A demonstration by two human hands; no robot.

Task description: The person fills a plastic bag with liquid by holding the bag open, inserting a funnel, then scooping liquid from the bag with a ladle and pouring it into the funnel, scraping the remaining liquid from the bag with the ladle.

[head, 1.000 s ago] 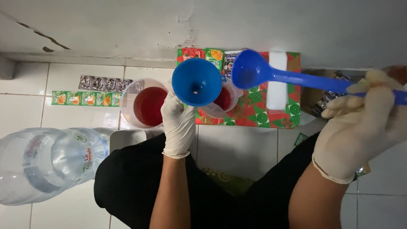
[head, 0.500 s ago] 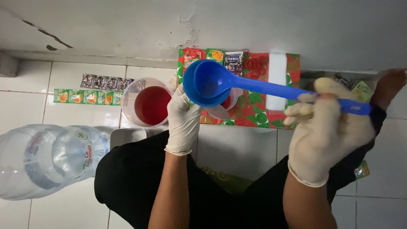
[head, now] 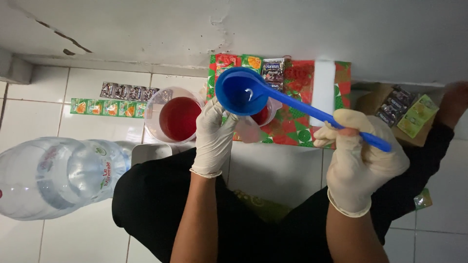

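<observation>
**Ladle held over funnel, bowl nearly empty**

A blue ladle [head: 246,92] is gripped by its handle in the gloved right hand [head: 360,160], and its bowl is held directly over a blue funnel [head: 229,100], which is largely hidden beneath it. The funnel's neck is clasped by the gloved left hand [head: 214,136] above a small clear cup [head: 261,119] holding red liquid. Only a thin film is seen in the ladle, so this pour is judged almost finished. Much red drink is left in the clear jug [head: 178,117] beside it, so further ladling seems to remain.
</observation>
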